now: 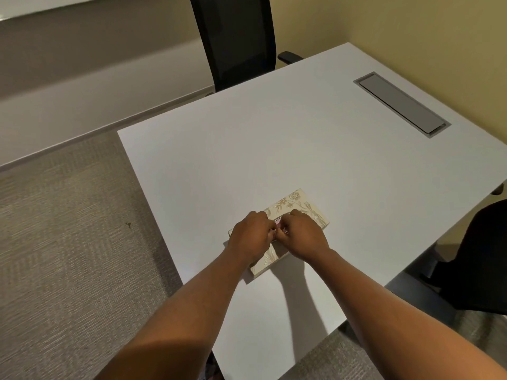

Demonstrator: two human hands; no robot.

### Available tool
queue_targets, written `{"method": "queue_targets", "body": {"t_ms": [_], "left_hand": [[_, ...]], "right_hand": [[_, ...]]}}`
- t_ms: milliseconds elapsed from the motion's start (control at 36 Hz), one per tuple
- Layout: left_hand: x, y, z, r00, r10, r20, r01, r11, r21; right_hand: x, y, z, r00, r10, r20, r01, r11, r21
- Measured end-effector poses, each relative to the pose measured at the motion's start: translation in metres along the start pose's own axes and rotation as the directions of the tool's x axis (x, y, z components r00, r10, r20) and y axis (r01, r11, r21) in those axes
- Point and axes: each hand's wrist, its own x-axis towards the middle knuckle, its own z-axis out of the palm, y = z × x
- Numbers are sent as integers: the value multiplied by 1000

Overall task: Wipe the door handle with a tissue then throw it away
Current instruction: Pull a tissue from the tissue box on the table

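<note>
A cream tissue box (299,208) with a floral print lies on the white table (274,149), near its front edge. Both my hands rest on top of the box at its slot. My left hand (251,235) and my right hand (301,234) have their fingers curled together and pinching at the opening, where a small pinkish strip shows between the fingertips. No loose tissue is visible. No door handle or bin is in view.
A black mesh office chair (236,39) stands at the table's far side. A second dark chair (477,259) sits at the right. A grey cable hatch (402,104) is set into the tabletop at the far right. Carpet (68,256) lies to the left.
</note>
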Motion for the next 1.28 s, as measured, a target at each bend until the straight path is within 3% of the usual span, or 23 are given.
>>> {"method": "queue_targets", "body": {"t_ms": [222, 694, 1278], "left_hand": [[1, -1, 1, 1000, -9, -1, 9, 1000, 5], [-13, -12, -4, 995, -62, -80, 60, 998, -32], [-35, -10, -11, 998, 1, -70, 4, 998, 64]], "right_hand": [[5, 2, 2, 998, -16, 57, 17, 1000, -16], [0, -4, 1, 989, -147, 18, 148, 973, -176], [-36, -14, -32, 983, -97, -154, 73, 985, -156]]}}
